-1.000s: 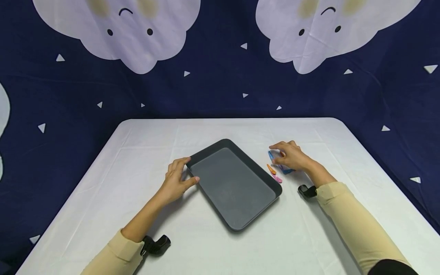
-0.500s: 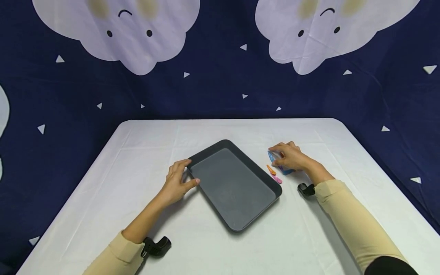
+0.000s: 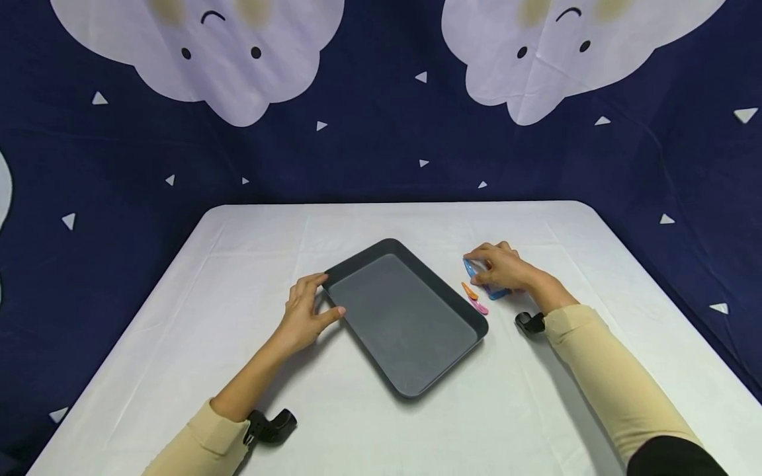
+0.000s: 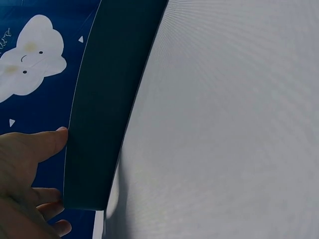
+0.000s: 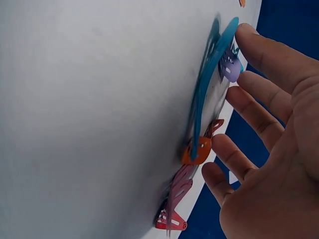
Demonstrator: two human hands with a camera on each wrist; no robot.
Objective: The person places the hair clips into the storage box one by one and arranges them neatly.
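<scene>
L hand [image 3: 303, 316] is at the grey tray's [image 3: 405, 324] left corner, thumb and fingers apart, tips touching the rim; tray sits mid-table [image 3: 262, 258]. R hand [image 3: 503, 266] is palm-down w/ fingers spread and loosely bent over a blue-edged item [image 5: 203, 87], orange clip [image 3: 469, 291] and pink clip [image 3: 479, 307] nearby, R of tray. Vs 1 s ago, hands & tray approx same spots. Backdrop lettering [image 4: 5, 39] is cut off, unreadable.

Beyond the far edge of the white table [image 3: 196, 317], a navy backdrop [image 3: 369, 99] shows pale clouds [image 3: 238, 73] left and right.
</scene>
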